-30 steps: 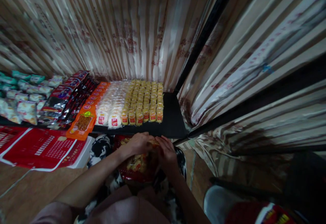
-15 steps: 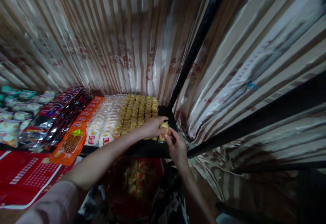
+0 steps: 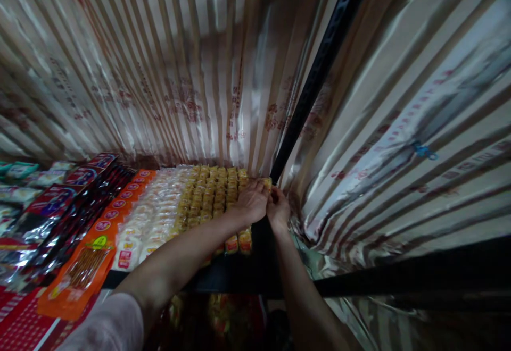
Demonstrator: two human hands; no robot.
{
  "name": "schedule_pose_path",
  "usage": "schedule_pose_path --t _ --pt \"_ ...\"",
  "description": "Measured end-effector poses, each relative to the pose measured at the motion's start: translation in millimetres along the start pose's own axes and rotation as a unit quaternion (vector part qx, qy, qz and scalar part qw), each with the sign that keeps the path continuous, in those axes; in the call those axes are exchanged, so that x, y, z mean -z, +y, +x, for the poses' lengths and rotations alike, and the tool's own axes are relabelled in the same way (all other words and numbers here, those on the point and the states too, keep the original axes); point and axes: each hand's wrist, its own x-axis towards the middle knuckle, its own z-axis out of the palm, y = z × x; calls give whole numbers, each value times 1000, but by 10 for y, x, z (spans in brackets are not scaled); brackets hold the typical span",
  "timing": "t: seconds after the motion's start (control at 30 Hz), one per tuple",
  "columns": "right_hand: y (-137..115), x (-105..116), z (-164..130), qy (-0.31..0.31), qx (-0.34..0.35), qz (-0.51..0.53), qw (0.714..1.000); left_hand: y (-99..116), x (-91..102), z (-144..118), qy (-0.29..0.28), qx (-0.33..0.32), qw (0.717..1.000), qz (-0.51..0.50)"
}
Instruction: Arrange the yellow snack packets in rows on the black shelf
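At the back right corner of the dark shelf, a small yellow wrapped snack packet sits between my two hands. My left hand reaches over the rows of packets, its fingers closed on that packet from the left. From the right, my right hand pinches at the same packet with curled fingers; its fingertips are partly hidden. Left of my hands stand tight rows of matching yellow snack packets, some covered by my left hand and forearm.
Farther left lie clear-wrapped white snacks, orange snack-stick packs and dark red shiny packs. A black upright post rises at the back corner. Striped plastic sheeting hangs behind. Yellow packets show dimly below the shelf.
Both hands have moved with the snack packet from the shelf's front edge to its back right corner. The view has shifted, and the shelf sits lower in the picture.
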Motion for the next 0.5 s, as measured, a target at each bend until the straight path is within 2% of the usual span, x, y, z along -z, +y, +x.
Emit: schedule_pose_path --t 0.13,0.27,0.37,0.5 --pt "198 -176 189 12 -28 -5 1000 -50 -220 155 -30 -11 997 77" --pt "280 -306 325 3 -46 -6 999 -152 -443 300 -42 -19 993 110" --pt "340 -392 390 -1 -58 -17 998 -219 -566 366 -57 5 992 117" --pt "476 -507 430 -30 -55 -28 998 -282 -638 387 -68 37 992 102"
